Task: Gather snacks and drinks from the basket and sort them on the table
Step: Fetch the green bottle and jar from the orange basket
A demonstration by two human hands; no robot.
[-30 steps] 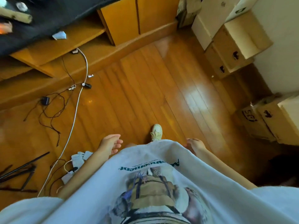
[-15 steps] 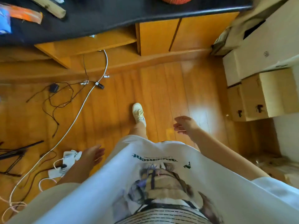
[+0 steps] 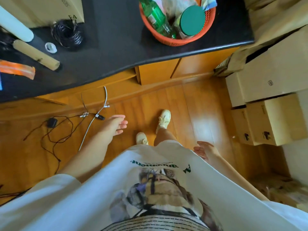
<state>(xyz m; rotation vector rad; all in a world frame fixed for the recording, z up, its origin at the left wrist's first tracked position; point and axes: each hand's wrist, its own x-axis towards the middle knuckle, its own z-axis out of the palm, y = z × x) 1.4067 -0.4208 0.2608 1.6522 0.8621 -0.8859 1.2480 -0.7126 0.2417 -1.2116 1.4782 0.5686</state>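
Nothing is held: the left grip (image 3: 117, 125) and right grip (image 3: 204, 150) hang relaxed, because the basket (image 3: 175, 41) on the bench (image 3: 116, 47) ahead is not reached yet.

Bright daylight, your view shows glare patch on the wooden floor (image 3: 202, 125) right of centre, soft shadows, wide-angle bending at edges, slight overall blur.
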